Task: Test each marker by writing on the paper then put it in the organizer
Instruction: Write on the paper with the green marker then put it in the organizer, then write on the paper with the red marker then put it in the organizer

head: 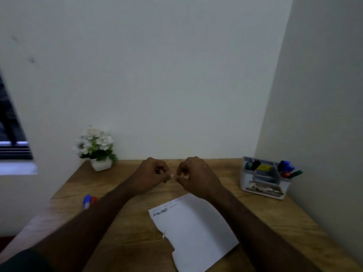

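My left hand [152,176] and my right hand [194,176] are raised together above the far middle of the wooden desk [125,238], fingers curled. Their fingertips pinch a small pale object [172,176] between them, likely a marker; most of it is hidden. A white sheet of paper [194,230] lies on the desk below my hands, with dark writing [160,214] near its top left corner. A blue marker [87,201] and a red marker [93,199] lie at the desk's left edge. The grey organizer [264,191] stands at the back right and holds several markers.
A white pot of white flowers [96,150] stands at the desk's back left corner. Walls close off the desk at the back and on the right, right behind the organizer. A window [11,134] is on the left.
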{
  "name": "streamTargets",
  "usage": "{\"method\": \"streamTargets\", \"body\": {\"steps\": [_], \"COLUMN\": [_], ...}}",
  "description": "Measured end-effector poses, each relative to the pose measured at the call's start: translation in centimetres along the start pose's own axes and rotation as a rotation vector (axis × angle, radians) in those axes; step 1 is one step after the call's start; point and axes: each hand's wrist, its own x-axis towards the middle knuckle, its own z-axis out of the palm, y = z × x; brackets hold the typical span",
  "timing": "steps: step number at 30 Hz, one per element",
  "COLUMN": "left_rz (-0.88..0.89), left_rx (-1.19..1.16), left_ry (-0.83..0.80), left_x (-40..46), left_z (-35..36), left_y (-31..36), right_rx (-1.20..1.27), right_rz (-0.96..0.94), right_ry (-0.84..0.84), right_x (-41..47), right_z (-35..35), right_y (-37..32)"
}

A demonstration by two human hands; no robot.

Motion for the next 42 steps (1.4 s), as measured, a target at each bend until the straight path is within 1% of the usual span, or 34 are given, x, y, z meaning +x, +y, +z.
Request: {"method": "streamTargets", "body": {"steps": [4, 7, 10, 12, 16, 20, 25, 29, 31, 34, 36, 38, 40, 42], "left_rz": [-0.071, -0.179, -0.268, -0.305, -0.351, -0.328, -0.304, -0.287, -0.246, -0.117, -0.081, -0.043, -0.014, -0.014], "left_rx": [0.088, 0.126, 0.17, 0.187, 0.236, 0.229, 0.212, 0.172, 0.143, 0.095, 0.011, -0.068, -0.109, -0.142], "left_ry": [0.1, 0.159, 0.265, 0.309, 0.315, 0.314, 0.307, 0.365, 0.395, 0.397, 0.349, 0.258, 0.176, 0.109], "left_x": [-4.5, -7.9, -10.6, -11.9, -13.7, -14.2, -13.8, -13.0, -12.4, -11.1, -10.0, -8.9, -7.8, -6.8], "left_z": [-4.8, -7.6, -9.8, -11.1, -11.9, -11.7, -11.4, -10.7, -10.1, -8.7, -7.7, -6.5, -5.0, -3.4], "left_y": [-3.6, -6.0, -8.7, -10.2, -11.4, -11.5, -11.5, -10.8, -10.0, -8.6, -7.6, -6.6, -5.9, -5.2], "right_rx": [0.078, 0.117, 0.218, 0.268, 0.316, 0.27, 0.135, 0.137, 0.11, 0.078, 0.089, 0.083, 0.03, -0.053], "right_rz": [-0.059, -0.116, -0.092, -0.08, -0.104, -0.107, -0.033, 0.046, 0.016, -0.075, -0.142, -0.187, -0.188, -0.168], "right_ry": [-0.119, -0.187, -0.283, -0.34, -0.359, -0.403, -0.384, -0.326, -0.321, -0.29, -0.251, -0.243, -0.256, -0.217], "right_x": [1.0, 1.7, 2.2, 2.5, 2.5, 2.5, 2.6, 3.0, 3.0, 2.8, 2.4, 1.7, 0.9, 0.1], "right_z": [4.2, 6.9, 9.2, 10.3, 11.8, 12.7, 13.0, 12.9, 12.2, 10.5, 9.5, 8.4, 7.4, 6.6], "right_y": [-4.5, -7.9, -11.1, -13.2, -15.7, -16.4, -16.3, -15.2, -14.2, -11.8, -9.6, -7.4, -5.4, -3.6]}}
